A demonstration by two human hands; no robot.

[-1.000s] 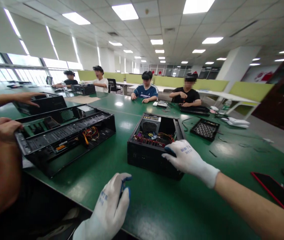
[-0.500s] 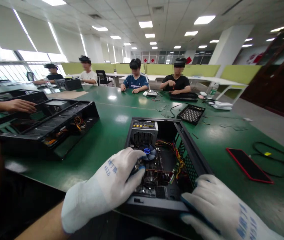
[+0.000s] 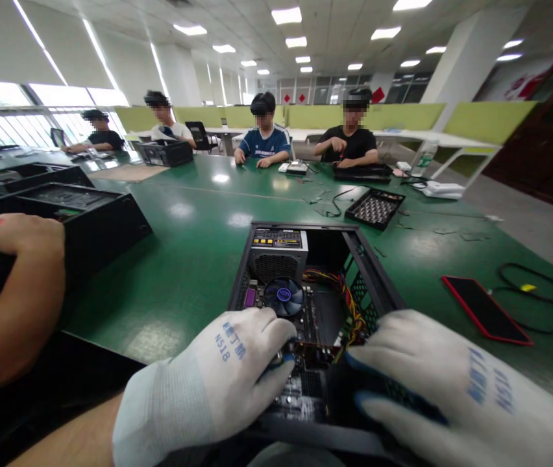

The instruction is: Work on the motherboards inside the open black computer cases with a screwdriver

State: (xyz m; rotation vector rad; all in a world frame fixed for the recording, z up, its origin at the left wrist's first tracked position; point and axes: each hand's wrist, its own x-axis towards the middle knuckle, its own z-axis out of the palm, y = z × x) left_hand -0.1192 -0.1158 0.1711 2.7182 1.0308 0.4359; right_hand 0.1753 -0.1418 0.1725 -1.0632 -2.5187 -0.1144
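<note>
An open black computer case (image 3: 371, 279) lies before me, with a power supply (image 3: 279, 253) at its far left and a round fan (image 3: 283, 296) below that. My left hand (image 3: 242, 370), in a white glove, reaches into the case just below the fan. Its thumb and fingers are closed at the end of a card (image 3: 316, 354); the fingertips are partly hidden. My right hand (image 3: 417, 383), also gloved, is at the case's right side, thumb and fingers apart, with nothing visible between them. Coloured cables (image 3: 349, 305) run along the inside right.
At the left, another person's arm (image 3: 28, 279) rests over a second black case (image 3: 96, 227). A red-edged black tray (image 3: 485, 310) and a black cable (image 3: 544, 279) lie right. A black perforated panel (image 3: 374, 207) lies beyond my case. Several people sit across the table.
My left hand has moved slightly right and down. My right hand has risen from the case's near edge over its right side. The neighbour's case and arm have shifted, and the view has tilted down.
</note>
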